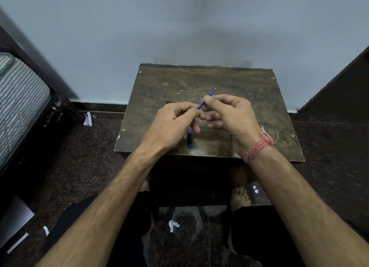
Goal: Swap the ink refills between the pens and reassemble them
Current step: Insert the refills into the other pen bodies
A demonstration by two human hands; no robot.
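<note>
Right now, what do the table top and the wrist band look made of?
Table top: looks like dark wood or laminate board, matte and worn; scratches, scuffs and corner screw heads show. Wrist band: pinkish-red thread wound in many strands, loose frayed ends showing.

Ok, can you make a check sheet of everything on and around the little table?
Surface: small dark wooden table, scratched and worn, against a pale wall.
Job's things: blue refill held in the air, tip pointing up and away; blue pen part lying on the table under the hands; a dark pen end peeks out behind the left hand.
Clutter: paper scraps on the floor.
Grippers: left hand and right hand both pinch the refill.
Cables: nothing seen.
Surroundings: striped mattress to the left, dark furniture to the right, red thread on the right wrist.
</note>
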